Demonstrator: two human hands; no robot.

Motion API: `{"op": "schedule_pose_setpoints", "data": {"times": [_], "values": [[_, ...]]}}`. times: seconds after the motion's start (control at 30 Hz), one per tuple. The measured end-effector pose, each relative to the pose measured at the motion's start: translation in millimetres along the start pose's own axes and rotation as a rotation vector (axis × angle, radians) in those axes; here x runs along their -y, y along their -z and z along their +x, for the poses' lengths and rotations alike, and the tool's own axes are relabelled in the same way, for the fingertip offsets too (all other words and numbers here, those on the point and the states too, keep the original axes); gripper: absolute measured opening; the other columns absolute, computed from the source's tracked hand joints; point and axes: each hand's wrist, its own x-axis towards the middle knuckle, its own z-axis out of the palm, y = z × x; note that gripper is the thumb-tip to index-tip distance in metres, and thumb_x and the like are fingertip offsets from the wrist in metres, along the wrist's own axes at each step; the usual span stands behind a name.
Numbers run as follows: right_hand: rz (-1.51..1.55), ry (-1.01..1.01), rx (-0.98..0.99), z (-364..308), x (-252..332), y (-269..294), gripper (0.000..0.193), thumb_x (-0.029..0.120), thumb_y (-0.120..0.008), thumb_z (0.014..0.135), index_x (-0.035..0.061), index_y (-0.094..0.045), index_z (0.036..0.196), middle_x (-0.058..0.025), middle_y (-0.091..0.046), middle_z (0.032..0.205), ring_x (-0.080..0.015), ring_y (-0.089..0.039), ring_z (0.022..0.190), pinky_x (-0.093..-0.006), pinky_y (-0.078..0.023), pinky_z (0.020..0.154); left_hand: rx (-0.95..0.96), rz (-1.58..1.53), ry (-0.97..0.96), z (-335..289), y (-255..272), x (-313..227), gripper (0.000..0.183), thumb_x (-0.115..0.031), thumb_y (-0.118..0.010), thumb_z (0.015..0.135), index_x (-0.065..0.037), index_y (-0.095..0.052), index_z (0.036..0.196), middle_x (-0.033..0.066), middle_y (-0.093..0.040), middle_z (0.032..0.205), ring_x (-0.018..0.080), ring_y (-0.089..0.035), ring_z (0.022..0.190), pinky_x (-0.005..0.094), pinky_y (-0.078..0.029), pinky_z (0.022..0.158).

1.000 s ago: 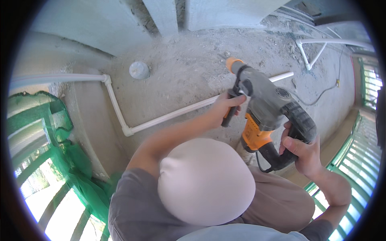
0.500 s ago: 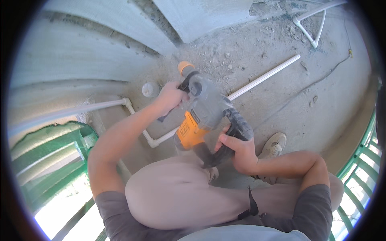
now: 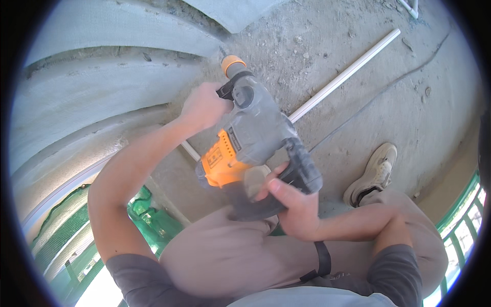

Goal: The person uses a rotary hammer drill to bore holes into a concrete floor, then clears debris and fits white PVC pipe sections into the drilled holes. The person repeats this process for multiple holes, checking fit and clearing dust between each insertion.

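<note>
Hammer drill (image 3: 258, 120), grey-bodied and filmed with pale dust, held obliquely near the centre of the view, nose toward 11 o'clock. An orange collar (image 3: 234, 63) rings the nose, from which a thin dark bit (image 3: 222, 51) projects; contact at its tip cannot be determined. From the body, the black side handle (image 3: 225, 91) lies toward 10 o'clock, the slotted orange housing (image 3: 221, 161) toward 7, the dusty black rear handle (image 3: 305, 166) toward 4.

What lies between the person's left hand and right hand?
In the head view, the grey and orange hammer drill lies between the left hand and right hand, its body spanning the gap.
</note>
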Motion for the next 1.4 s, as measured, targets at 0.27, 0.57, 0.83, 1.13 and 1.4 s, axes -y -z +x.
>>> {"op": "schedule_pose_setpoints", "data": {"times": [0.27,0.57,0.83,1.13,1.4], "values": [[0.035,0.03,0.084,-8,-95,-43,0.032,0.007,-0.065,0.1,0.0069,-0.051,0.129,-0.0085,-0.068,0.117,-0.0192,-0.066,0.113,-0.0366,-0.05,0.099,-0.088,0.22,-0.283,31,7,50,0.031,-0.026,-0.078,0.079,-0.006,-0.074,0.102,0.0183,-0.074,0.087,0.0362,-0.073,0.084,0.0459,-0.055,0.077],[0.122,0.101,0.123,25,-152,-61,0.034,0.001,-0.069,0.098,0.0086,-0.054,0.127,-0.0061,-0.065,0.119,-0.0166,-0.063,0.117,-0.0362,-0.051,0.102,-0.143,0.357,-0.391,55,12,86,0.03,-0.023,-0.079,0.081,-0.006,-0.073,0.105,0.0211,-0.073,0.086,0.0406,-0.071,0.084,0.0466,-0.055,0.075],[0.012,0.08,0.084,40,-161,-73,0.038,0.005,-0.079,0.094,0.0075,-0.058,0.125,-0.0048,-0.065,0.117,-0.0135,-0.063,0.111,-0.0334,-0.053,0.096,-0.162,0.203,-0.513,86,11,114,0.031,-0.006,-0.073,0.082,-0.002,-0.074,0.112,0.0254,-0.072,0.09,0.0395,-0.071,0.084,0.0432,-0.054,0.076],[0.014,0.075,0.074,69,-146,-84,0.035,0.012,-0.088,0.086,0.0058,-0.065,0.112,-0.0032,-0.068,0.105,-0.0119,-0.064,0.096,-0.0313,-0.054,0.086,-0.075,0.09,-0.671,119,16,119,0.025,0.0,-0.074,0.078,0.004,-0.071,0.103,0.021,-0.068,0.083,0.0179,-0.06,0.076,0.0344,-0.051,0.075],[0.076,0.134,0.119,88,-129,-71,0.036,0.01,-0.088,0.085,0.0061,-0.063,0.11,-0.0042,-0.068,0.102,-0.0137,-0.065,0.099,-0.0336,-0.053,0.089,-0.161,0.146,-0.695,130,17,118,0.022,0.002,-0.072,0.078,0.004,-0.07,0.1,0.024,-0.067,0.083,0.0368,-0.061,0.073,0.0362,-0.051,0.073]]}}
